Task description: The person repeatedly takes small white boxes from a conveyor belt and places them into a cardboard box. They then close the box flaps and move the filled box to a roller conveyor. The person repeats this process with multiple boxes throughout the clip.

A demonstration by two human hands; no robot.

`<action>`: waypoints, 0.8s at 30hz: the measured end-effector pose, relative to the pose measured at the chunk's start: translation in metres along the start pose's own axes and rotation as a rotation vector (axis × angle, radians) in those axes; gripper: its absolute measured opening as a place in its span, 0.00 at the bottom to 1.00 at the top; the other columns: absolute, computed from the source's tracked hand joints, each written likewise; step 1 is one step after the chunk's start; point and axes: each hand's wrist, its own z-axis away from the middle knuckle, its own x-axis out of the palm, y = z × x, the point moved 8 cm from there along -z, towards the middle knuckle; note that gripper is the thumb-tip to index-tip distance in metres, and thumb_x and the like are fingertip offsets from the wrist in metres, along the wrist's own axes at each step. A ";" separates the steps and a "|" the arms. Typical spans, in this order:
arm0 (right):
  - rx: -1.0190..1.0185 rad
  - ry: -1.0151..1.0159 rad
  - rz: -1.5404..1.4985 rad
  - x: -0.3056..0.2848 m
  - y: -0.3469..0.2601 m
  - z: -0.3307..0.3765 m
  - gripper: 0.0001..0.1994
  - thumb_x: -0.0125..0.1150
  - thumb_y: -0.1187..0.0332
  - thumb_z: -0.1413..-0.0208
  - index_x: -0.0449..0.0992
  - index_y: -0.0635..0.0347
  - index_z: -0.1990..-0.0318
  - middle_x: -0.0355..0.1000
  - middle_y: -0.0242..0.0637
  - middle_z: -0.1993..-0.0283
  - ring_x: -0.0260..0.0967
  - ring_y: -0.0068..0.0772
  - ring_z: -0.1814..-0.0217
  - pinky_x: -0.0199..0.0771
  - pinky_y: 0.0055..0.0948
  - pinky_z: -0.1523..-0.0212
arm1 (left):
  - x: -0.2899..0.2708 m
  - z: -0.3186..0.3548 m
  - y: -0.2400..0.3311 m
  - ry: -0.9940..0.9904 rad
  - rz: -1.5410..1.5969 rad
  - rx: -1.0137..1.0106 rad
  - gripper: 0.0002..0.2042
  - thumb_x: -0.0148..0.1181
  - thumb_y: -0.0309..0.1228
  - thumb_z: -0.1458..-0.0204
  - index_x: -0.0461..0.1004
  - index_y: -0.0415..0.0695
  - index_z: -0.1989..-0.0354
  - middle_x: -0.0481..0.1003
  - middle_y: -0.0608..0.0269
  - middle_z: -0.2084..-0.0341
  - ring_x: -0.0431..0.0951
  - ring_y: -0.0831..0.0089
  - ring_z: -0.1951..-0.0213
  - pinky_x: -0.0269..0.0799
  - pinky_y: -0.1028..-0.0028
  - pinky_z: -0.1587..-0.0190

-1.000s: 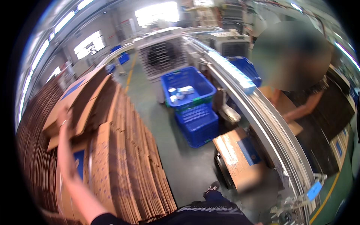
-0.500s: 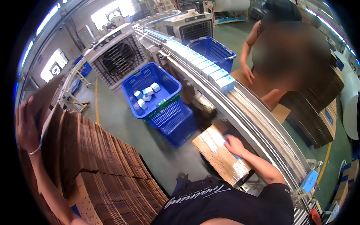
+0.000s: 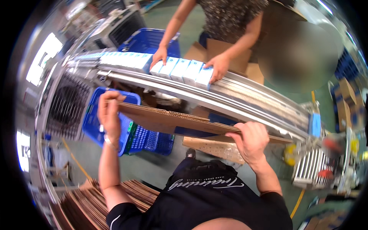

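A flattened cardboard box (image 3: 161, 122) is stretched across in front of me, held by both hands. My left hand (image 3: 109, 119) is closed round its left end, and my right hand (image 3: 253, 141) pinches its upper edge toward the right, thumb on the near side. Below the cardboard, partly covered by it, lies a brown speckled carton surface (image 3: 214, 148) with a shiny look. Just beyond the cardboard runs a metal conveyor (image 3: 253, 97) carrying a row of small white and light-blue boxes (image 3: 184, 71). Across it, a co-worker's two hands press on several of those boxes.
Stacked blue crates (image 3: 145, 140) stand at the left beside a grey fan unit (image 3: 63, 107). Piled flat cardboard (image 3: 103, 199) fills the lower left. Behind the conveyor are another blue crate (image 3: 153, 38) and an open brown carton (image 3: 226, 53). Metal rollers (image 3: 308, 163) lie at the right.
My left hand has brought a cardboard sheet from the pile at left to the front. My right hand has left the speckled carton and grips the sheet. The co-worker's hands have moved onto the small boxes.
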 end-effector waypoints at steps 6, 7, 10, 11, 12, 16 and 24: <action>0.152 -0.271 0.272 0.076 0.013 0.038 0.14 0.63 0.62 0.59 0.70 0.54 0.65 0.61 0.30 0.73 0.62 0.32 0.68 0.62 0.31 0.62 | 0.214 0.059 -0.018 -0.751 -0.299 0.558 0.14 0.59 0.32 0.54 0.69 0.42 0.60 0.72 0.56 0.67 0.72 0.58 0.61 0.63 0.61 0.52; 0.177 -0.238 0.288 0.076 0.004 0.036 0.16 0.60 0.65 0.56 0.70 0.57 0.57 0.64 0.33 0.68 0.63 0.34 0.61 0.62 0.37 0.55 | 0.244 0.093 -0.047 -1.197 -0.571 0.454 0.18 0.56 0.44 0.52 0.70 0.44 0.60 0.73 0.56 0.74 0.75 0.59 0.70 0.70 0.62 0.62; 0.187 -0.318 0.495 0.092 -0.030 0.065 0.21 0.48 0.67 0.49 0.66 0.59 0.46 0.65 0.38 0.45 0.58 0.35 0.41 0.51 0.44 0.40 | 0.253 0.086 -0.039 -1.402 -0.519 0.401 0.26 0.46 0.53 0.47 0.66 0.43 0.51 0.74 0.56 0.70 0.76 0.57 0.72 0.71 0.61 0.70; 0.165 -0.289 0.450 0.092 -0.046 0.073 0.20 0.53 0.67 0.52 0.68 0.58 0.48 0.66 0.37 0.45 0.58 0.36 0.40 0.50 0.45 0.39 | 0.251 0.081 -0.045 -1.442 -0.497 0.370 0.27 0.44 0.53 0.46 0.63 0.44 0.47 0.74 0.56 0.69 0.76 0.55 0.70 0.71 0.61 0.70; 0.140 -0.260 0.404 0.090 -0.059 0.079 0.20 0.57 0.67 0.54 0.71 0.56 0.50 0.66 0.37 0.44 0.58 0.37 0.40 0.48 0.45 0.39 | 0.249 0.077 -0.041 -1.375 -0.411 0.510 0.25 0.43 0.50 0.45 0.62 0.41 0.49 0.74 0.52 0.69 0.76 0.57 0.69 0.71 0.62 0.70; 0.079 -0.228 0.081 0.069 -0.070 0.087 0.16 0.56 0.70 0.56 0.74 0.56 0.56 0.73 0.28 0.58 0.68 0.27 0.58 0.64 0.30 0.54 | 0.266 0.082 -0.039 -1.455 -0.521 0.843 0.18 0.43 0.42 0.42 0.71 0.41 0.74 0.70 0.59 0.90 0.73 0.58 0.85 0.69 0.65 0.81; 0.393 -0.364 -0.412 -0.065 0.022 0.139 0.08 0.60 0.74 0.53 0.76 0.59 0.63 0.72 0.32 0.69 0.71 0.30 0.68 0.71 0.32 0.63 | 0.220 -0.034 -0.181 -0.664 -0.522 -0.003 0.16 0.40 0.36 0.42 0.71 0.37 0.69 0.73 0.42 0.77 0.75 0.49 0.72 0.70 0.59 0.65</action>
